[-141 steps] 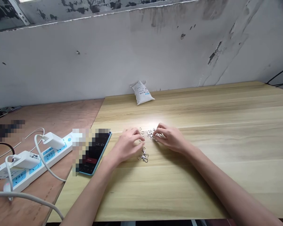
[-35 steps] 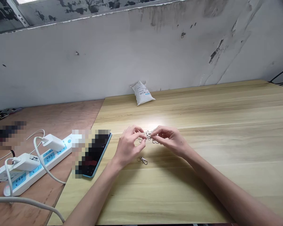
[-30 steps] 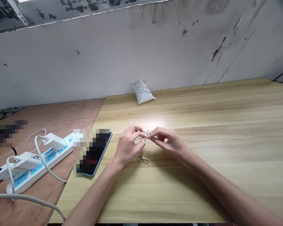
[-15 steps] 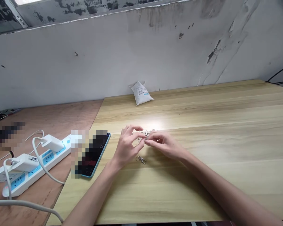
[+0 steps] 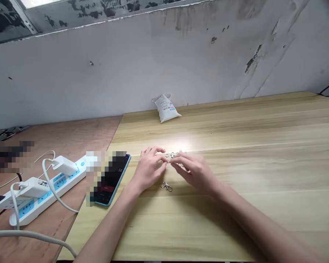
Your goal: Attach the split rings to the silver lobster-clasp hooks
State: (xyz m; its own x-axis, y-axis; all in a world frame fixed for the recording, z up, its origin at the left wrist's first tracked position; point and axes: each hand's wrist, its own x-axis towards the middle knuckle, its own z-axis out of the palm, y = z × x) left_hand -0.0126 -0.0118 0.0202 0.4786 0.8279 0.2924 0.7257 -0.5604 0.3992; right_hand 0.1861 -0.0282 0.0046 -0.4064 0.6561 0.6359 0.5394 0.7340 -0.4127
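Observation:
My left hand (image 5: pixel 150 168) is closed, with thumb and forefinger pinching a small metal ring (image 5: pixel 167 161). Facing it, my right hand (image 5: pixel 193 168) has its thumb apart from its bent fingers, which reach over small metal parts; I see nothing held in it. Loose rings and lobster clasps (image 5: pixel 178 154) lie just beyond the fingertips, partly covered by the right hand. Closer to me, a silver lobster clasp with a ring (image 5: pixel 166 186) lies by itself on the wooden table (image 5: pixel 252 212).
A phone (image 5: pixel 113 182) with a lit screen lies left of my left forearm. Further left, a white power strip (image 5: pixel 55 186) carries plugged-in chargers and cables on a brown surface. A white plastic packet (image 5: pixel 167 109) stands against the wall at the back.
My fingertips have come apart from the small part they held together. The right hand has opened a little and shifted right, over the loose pieces. The view has turned slightly.

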